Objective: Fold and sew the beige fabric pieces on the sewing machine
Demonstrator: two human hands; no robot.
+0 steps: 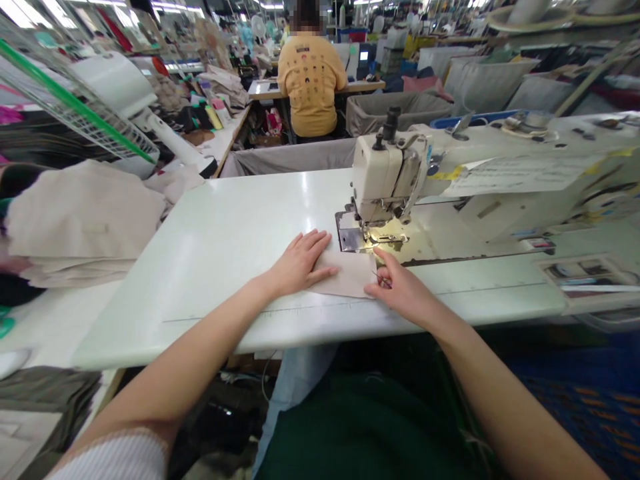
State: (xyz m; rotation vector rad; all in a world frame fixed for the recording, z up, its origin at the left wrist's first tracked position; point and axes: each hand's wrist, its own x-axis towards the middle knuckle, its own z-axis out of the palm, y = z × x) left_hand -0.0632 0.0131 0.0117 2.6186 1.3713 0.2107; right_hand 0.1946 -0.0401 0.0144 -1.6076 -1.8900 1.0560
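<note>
A small beige fabric piece (350, 275) lies flat on the pale sewing table, just in front of the sewing machine (383, 177). My left hand (303, 261) rests on its left end with the fingers stretched out. At the right edge of the fabric is my right hand (397, 283), its index finger and thumb touching the cloth near the corners. The other right fingers are curled around a thin dark tool (384, 280), mostly hidden, whose kind I cannot make out. The presser foot and needle plate (385, 239) sit right behind the fabric.
Stacked beige fabric pieces (85, 213) lie on a side surface at left, beneath a wire rack (85, 100) and a white lamp-like arm (170, 140). A tray of small parts (590, 277) is set in the table at right. Ahead sits a person in a yellow shirt (311, 83).
</note>
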